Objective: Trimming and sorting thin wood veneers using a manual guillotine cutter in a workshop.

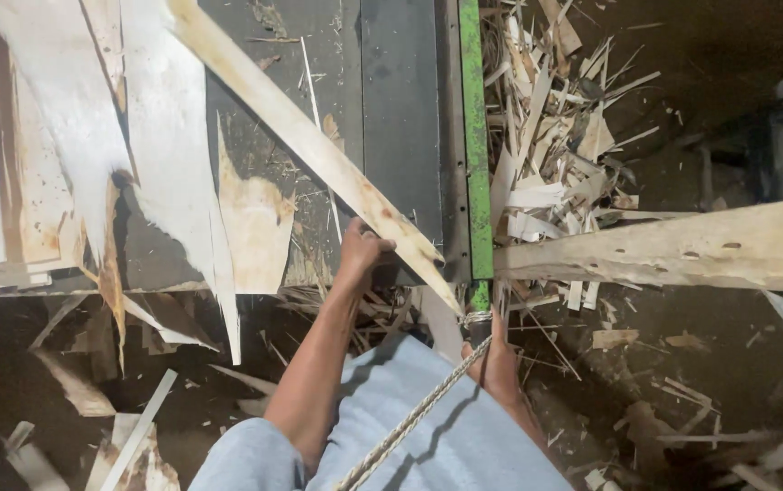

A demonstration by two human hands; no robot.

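Observation:
My left hand point(361, 247) reaches up to the table edge and grips a long pale veneer strip point(310, 145). The strip runs diagonally from the upper left down to a point near the green bar point(475, 136). My right hand point(497, 362) sits just below the lower end of that green bar. It is closed where a twisted rope point(414, 416) is tied on. The rope slants down across my light blue garment point(437, 436). The right hand's fingers are partly hidden.
Torn veneer sheets point(64, 136) lie over the dark machine table point(401, 118) on the left. A heap of wood offcuts point(555, 145) sits right of the green bar. A thick pale plank point(682, 250) juts in from the right. Scraps litter the dark floor point(682, 364).

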